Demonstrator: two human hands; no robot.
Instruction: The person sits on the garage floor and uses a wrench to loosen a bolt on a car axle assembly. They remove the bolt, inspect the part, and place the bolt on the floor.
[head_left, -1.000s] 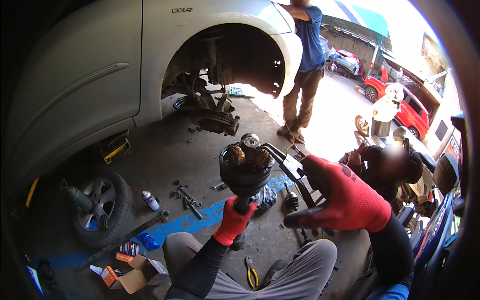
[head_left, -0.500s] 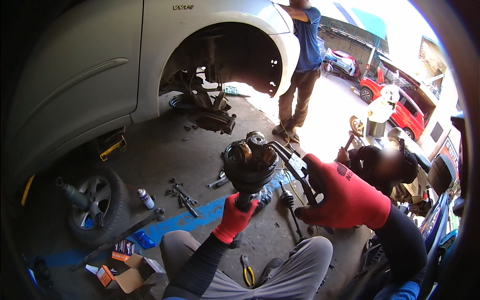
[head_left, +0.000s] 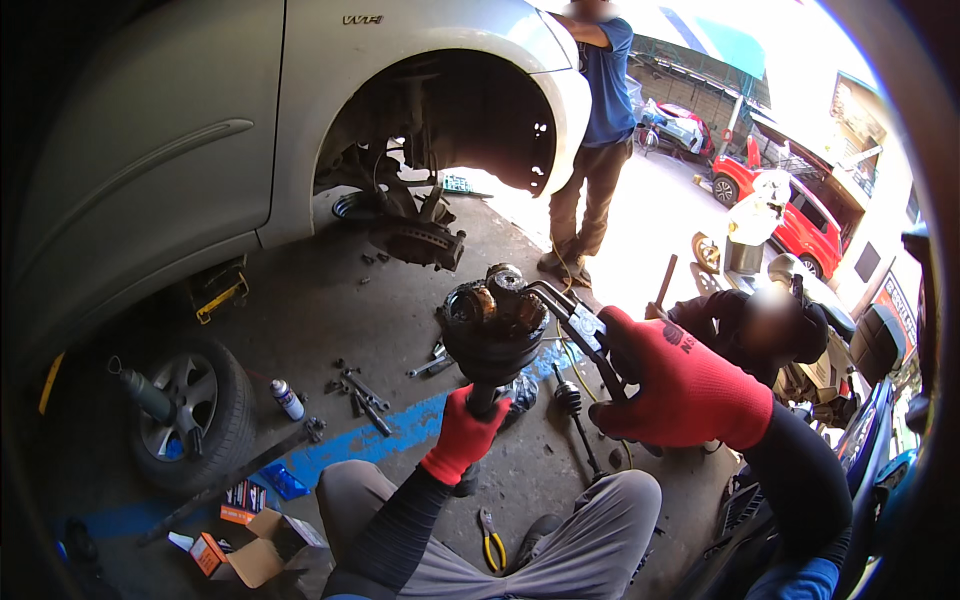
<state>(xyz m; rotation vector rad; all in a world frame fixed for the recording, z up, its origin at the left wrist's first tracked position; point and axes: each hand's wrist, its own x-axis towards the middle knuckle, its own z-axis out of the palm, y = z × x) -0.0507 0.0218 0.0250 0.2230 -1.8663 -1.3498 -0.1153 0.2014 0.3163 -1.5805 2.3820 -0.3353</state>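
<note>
My left hand (head_left: 464,436), in a red work glove, is wrapped around the shaft of a drive axle and holds it upright between my knees. At its top, the greasy tripod joint (head_left: 507,282) with its rollers stands above the black rubber boot (head_left: 492,352). Snap ring pliers (head_left: 584,326) with bent tips are in my red-gloved right hand (head_left: 690,384). Their tips reach the top of the joint from the right; whether they grip a ring there is too small to tell. My right fingers behind the handles are partly hidden.
A silver car (head_left: 180,130) with a bare brake disc (head_left: 415,246) stands ahead. Yellow-handled pliers (head_left: 491,540), another axle shaft (head_left: 580,425), wrenches (head_left: 366,388), a spray can (head_left: 288,400), a wheel (head_left: 230,420) and an opened carton (head_left: 262,560) lie around. A co-worker (head_left: 735,320) crouches at right; another person (head_left: 605,110) stands by the car.
Both hands, the axle and the pliers keep nearly the same pose, with the pliers' tips still at the joint. The crouching co-worker's held tool has shifted left and stands more upright.
</note>
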